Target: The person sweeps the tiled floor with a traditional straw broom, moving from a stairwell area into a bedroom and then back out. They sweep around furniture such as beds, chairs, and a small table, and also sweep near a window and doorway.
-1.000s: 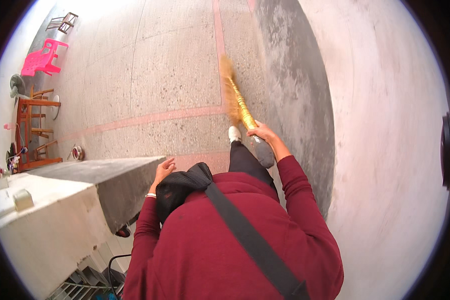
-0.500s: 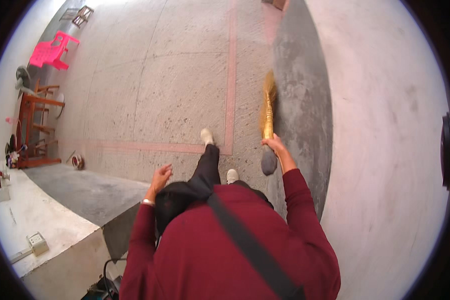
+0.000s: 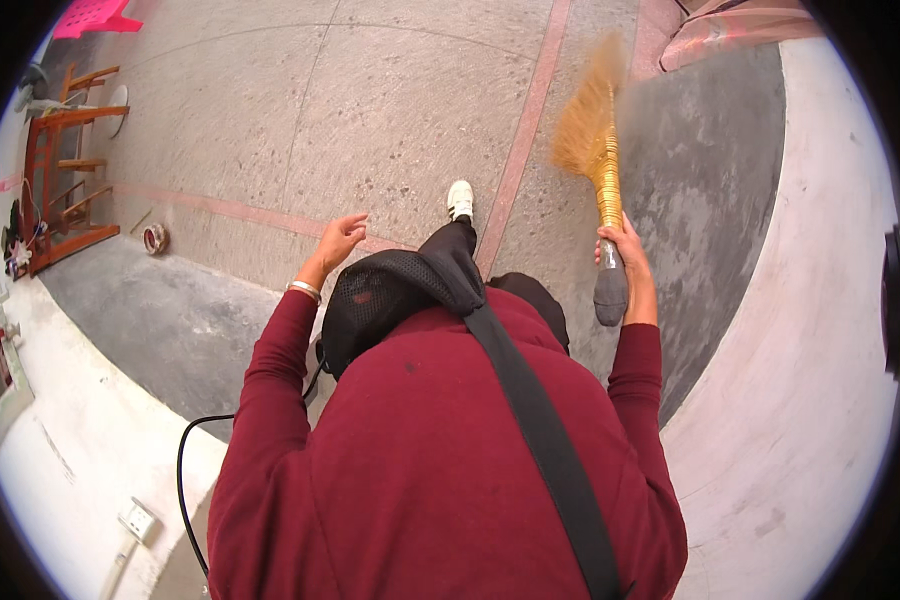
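My right hand (image 3: 622, 250) is wrapped round the handle of a straw broom (image 3: 608, 195). The handle's near end is covered in dark grey; above it runs a shiny golden binding. Bristles fan out ahead of the hand, over the floor beside the grey border, and look slightly blurred. To the left, my left hand (image 3: 342, 240) hangs in the air with nothing in it, its fingers apart and a bracelet on the wrist. Just beside that forearm is a black mesh bag (image 3: 365, 305), carried on a dark strap (image 3: 530, 410) across my back.
Wooden furniture (image 3: 65, 190) stands against the left wall, with a roll of tape (image 3: 156, 238) on the floor nearby. A pink plastic chair (image 3: 95, 18) is at the far left. Pinkish fabric (image 3: 735, 35) lies at the far right. A white wall (image 3: 820, 250) curves along the right.
I have stepped forward and the view has turned. The broom has swung farther right and ahead, still in my right hand, and its bristles now spread wide. Fabric has come into view.
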The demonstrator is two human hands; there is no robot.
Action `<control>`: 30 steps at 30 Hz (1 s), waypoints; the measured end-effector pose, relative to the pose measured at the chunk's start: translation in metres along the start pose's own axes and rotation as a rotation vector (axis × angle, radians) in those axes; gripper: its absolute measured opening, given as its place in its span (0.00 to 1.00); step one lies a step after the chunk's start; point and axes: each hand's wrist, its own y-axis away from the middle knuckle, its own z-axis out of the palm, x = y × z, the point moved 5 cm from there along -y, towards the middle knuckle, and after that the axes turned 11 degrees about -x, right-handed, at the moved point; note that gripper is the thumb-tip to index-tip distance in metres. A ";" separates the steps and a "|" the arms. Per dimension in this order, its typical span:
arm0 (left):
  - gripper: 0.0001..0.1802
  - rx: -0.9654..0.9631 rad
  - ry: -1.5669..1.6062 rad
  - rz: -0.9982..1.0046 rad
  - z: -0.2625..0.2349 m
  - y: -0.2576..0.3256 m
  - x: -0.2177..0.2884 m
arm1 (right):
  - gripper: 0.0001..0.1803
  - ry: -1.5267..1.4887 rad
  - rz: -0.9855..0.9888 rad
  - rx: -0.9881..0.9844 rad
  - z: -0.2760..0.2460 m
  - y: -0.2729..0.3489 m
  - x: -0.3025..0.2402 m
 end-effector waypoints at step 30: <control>0.21 -0.093 -0.095 0.136 -0.023 -0.382 0.466 | 0.40 -0.002 -0.069 0.134 -0.205 -0.331 -0.309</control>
